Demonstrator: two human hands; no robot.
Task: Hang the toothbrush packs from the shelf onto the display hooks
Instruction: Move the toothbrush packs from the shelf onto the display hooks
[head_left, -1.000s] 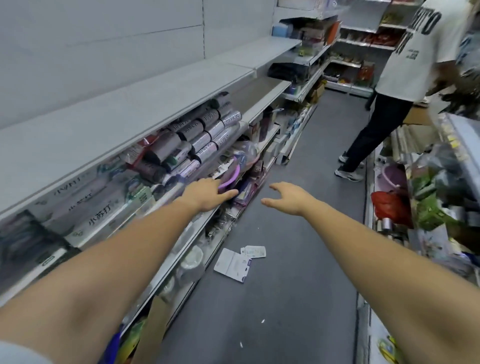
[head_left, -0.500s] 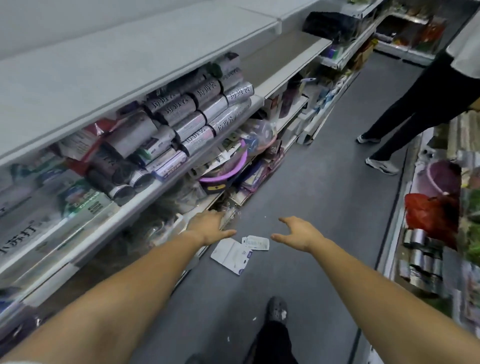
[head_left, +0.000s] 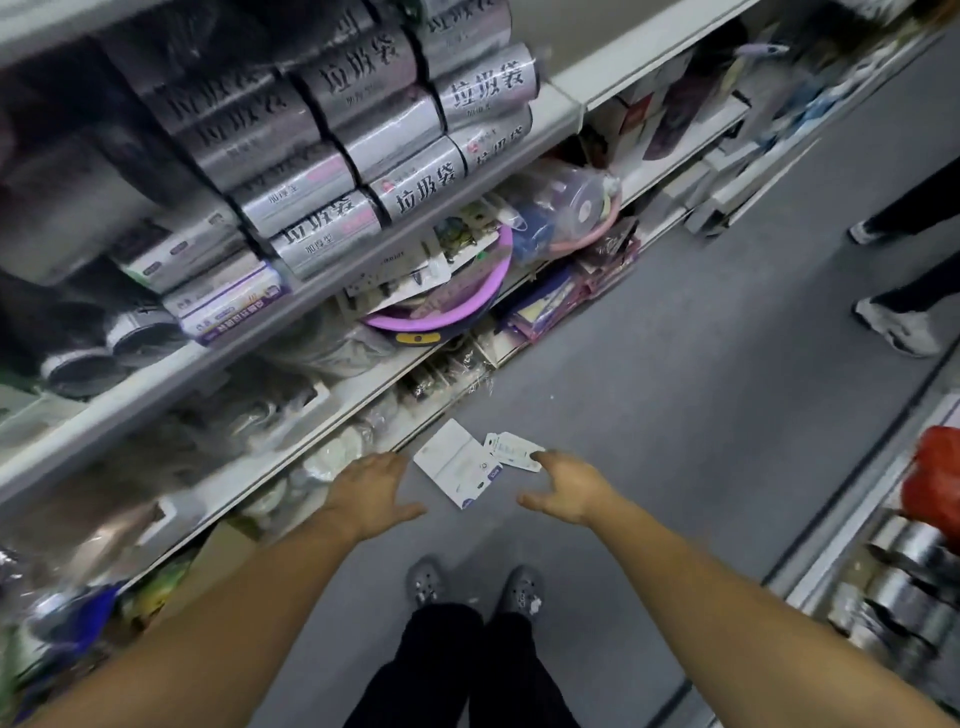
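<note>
Motion smears much of the shelves (head_left: 291, 306) from nine to eleven o'clock. The lower tiers hold goods in clear wrap that cannot be identified, and the bottom left corner is a blur of blue and green. The silver rolls (head_left: 415, 187) at eleven o'clock carry legible black Chinese lettering, but the darker rolls to their left are unreadable. A purple basin (head_left: 441, 306) is half hidden under cards. At three o'clock another person is cut off to white shoes (head_left: 898, 325) and dark trouser legs. At four o'clock a red bag (head_left: 935, 478) and metal tins (head_left: 904, 566) run out of frame.

Two packs lie flat on the grey floor (head_left: 675, 415) just below centre, near the bottom shelf. The larger pack (head_left: 457, 470) is a white card with small blue print, its contents too small to make out. The smaller pack (head_left: 511, 449), at two o'clock from it and meeting its edge, is white with fine print.

The left hand (head_left: 371, 491), at nine o'clock of the larger pack, is released, with fingers straight and grasping nothing. The right hand (head_left: 571, 486), at three o'clock, is likewise released and spread. Its fingertips (head_left: 543, 457) reach the smaller pack's edge, though whether they actually touch it cannot be told.
</note>
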